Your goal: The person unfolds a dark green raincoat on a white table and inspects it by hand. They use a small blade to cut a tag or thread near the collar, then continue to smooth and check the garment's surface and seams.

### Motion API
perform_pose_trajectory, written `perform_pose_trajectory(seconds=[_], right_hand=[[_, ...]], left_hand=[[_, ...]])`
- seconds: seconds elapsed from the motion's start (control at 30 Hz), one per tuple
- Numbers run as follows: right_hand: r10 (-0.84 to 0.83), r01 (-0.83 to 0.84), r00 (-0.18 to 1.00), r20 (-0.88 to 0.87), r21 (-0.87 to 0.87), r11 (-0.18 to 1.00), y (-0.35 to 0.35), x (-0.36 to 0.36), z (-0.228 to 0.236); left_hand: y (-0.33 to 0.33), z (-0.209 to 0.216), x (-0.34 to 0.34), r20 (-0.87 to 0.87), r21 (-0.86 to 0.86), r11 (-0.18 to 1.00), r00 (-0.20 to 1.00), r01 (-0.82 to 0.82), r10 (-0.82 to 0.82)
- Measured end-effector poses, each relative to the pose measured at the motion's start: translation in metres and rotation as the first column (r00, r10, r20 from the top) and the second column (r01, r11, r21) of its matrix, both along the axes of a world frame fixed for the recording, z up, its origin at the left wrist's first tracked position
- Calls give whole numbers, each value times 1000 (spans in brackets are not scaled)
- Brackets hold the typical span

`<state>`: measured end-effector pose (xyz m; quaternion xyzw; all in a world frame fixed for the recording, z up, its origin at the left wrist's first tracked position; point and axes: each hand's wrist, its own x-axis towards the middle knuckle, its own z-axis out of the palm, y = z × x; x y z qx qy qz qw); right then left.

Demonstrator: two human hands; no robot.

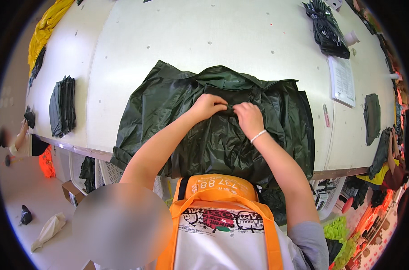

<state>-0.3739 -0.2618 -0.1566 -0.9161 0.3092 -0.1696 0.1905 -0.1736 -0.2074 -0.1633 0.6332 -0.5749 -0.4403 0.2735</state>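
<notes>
Desk: I see its pale top [177,27] spread under everything, its far side and corners bent and cut off by the dark rim of my view.
Dark green garment: it [218,144] lies crumpled along the desk's near edge, directly under both hands, reaching out to the left and right of them; its collar-like opening sits just beyond the fingertips. Its near part drops past the edge, where the orange apron [220,185] hides some of it from me.
Blurred patch: a smeared round area at lower left covers whatever is behind it, including the near end of the left arm.
Left hand: palm down on the garment's upper middle, this hand [209,107] has its fingertips drawn together, pinching a bit of the fabric.
Right hand: just beside it, this one [249,118] pinches the same small area, fingers curled.
Pinched fold: dark on dark and partly behind the fingers, so I can't make out its exact shape.
</notes>
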Motion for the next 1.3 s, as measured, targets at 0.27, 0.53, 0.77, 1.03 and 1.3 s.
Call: perform_pose_trajectory(seconds=[0.27, 0.53, 0.77, 1.03, 1.3], right_hand=[[-35, 58, 967, -253, 84, 995, -17, 23, 4], [51, -48, 999, 2, -301, 952, -17, 17, 8], [-43, 45, 986, -160, 9, 999, -54, 37, -12], [-92, 56, 990, -108, -299, 953, -40, 44, 0], [-57, 33, 994, -97, -233, 972, -47, 41, -17]], left_hand=[[14, 0, -33, 782, -331, 875, 622, 354, 44], [-43, 1, 24, 127, -36, 988, 981, 150, -145], [-22, 14, -21, 747, -328, 893, 663, 309, 46], [-73, -3, 36, 182, -62, 997, 982, 55, -43], [-107, -5, 37, 566, -222, 975, 811, -19, 145]])
